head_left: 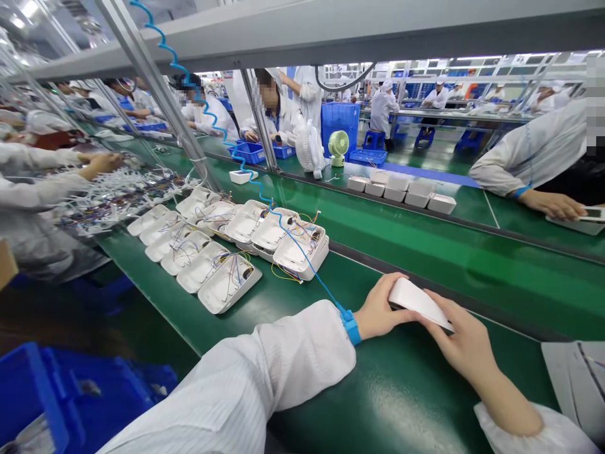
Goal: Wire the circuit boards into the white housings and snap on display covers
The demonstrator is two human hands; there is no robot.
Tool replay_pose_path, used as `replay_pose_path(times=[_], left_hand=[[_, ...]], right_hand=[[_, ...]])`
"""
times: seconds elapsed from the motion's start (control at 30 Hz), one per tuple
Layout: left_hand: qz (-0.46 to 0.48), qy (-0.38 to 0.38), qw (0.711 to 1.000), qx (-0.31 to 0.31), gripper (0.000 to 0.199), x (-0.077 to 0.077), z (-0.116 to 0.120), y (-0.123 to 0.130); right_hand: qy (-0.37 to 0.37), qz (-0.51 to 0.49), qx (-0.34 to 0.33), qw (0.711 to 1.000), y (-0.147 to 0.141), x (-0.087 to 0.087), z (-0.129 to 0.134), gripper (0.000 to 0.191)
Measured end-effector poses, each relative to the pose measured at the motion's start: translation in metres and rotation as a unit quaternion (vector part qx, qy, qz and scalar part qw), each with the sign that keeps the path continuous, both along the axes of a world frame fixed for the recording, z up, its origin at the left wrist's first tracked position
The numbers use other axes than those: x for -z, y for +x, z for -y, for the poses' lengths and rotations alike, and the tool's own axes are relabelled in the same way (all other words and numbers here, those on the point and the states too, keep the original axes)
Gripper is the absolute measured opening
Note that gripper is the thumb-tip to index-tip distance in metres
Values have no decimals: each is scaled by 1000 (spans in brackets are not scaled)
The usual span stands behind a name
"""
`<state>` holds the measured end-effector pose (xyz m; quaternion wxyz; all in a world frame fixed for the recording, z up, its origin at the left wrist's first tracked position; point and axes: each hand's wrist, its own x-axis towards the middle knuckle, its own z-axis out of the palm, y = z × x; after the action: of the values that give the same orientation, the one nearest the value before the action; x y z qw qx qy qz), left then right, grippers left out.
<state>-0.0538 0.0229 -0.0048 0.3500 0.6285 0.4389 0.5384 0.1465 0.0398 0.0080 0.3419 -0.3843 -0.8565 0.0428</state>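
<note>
Between both hands is a white plastic housing (420,302), held tilted above the green bench (378,391). My left hand (380,309) grips its left end, thumb underneath and fingers at the back. Around its right end, my right hand (466,337) is closed, with the thumb near the left one. The underside of the housing is hidden from me. A blue wrist strap (350,326) with a coiled blue cord circles my left wrist. To the left lie rows of open white housings (227,284) with coloured wires inside; some are stacked (302,252).
A green conveyor belt (425,239) runs behind the bench. Small white boxes (401,189) and a green fan (338,146) stand beyond it. Blue bins (70,397) sit at lower left. Co-workers sit left, right and opposite; one hand (558,205) rests on a white device.
</note>
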Motion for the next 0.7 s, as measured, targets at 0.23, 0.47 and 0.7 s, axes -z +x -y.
replay_pose_path(times=[0.23, 0.47, 0.7], left_hand=[[-9, 18, 1000, -5, 70, -6, 2, 0], [-2, 15, 1000, -4, 71, -4, 0, 0], [-56, 12, 998, 8, 83, 6, -2, 3]], right_hand=[[43, -28, 18, 999, -4, 5, 5, 42], [52, -11, -1, 999, -1, 5, 1, 41], [36, 36, 122, 991, 6, 1, -8, 50]])
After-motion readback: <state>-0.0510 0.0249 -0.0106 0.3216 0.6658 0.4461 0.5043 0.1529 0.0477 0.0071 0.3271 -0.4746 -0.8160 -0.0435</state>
